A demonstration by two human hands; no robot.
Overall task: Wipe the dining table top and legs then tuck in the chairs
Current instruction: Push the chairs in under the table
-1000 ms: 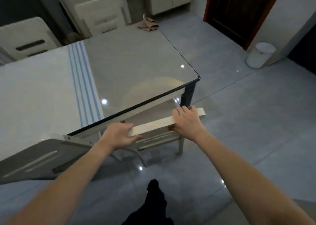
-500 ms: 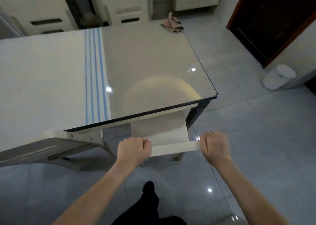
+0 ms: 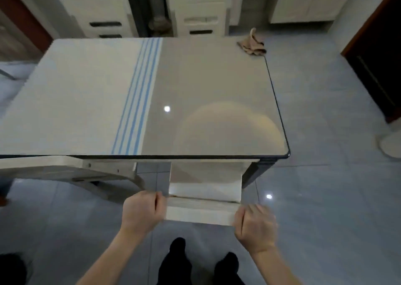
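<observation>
Glossy grey floor tiles [image 3: 325, 198] reflect a ceiling light at four o'clock. A dark wooden door with a reddish frame [image 3: 377, 67] stands at two o'clock, cream cabinet doors [image 3: 308, 0] at one o'clock, a white round bin [image 3: 390, 142] at three o'clock.

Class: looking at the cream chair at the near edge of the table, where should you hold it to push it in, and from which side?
Grip the chair's top rail at both ends from behind, as the left hand and right hand do; its seat already points under the table.
</observation>
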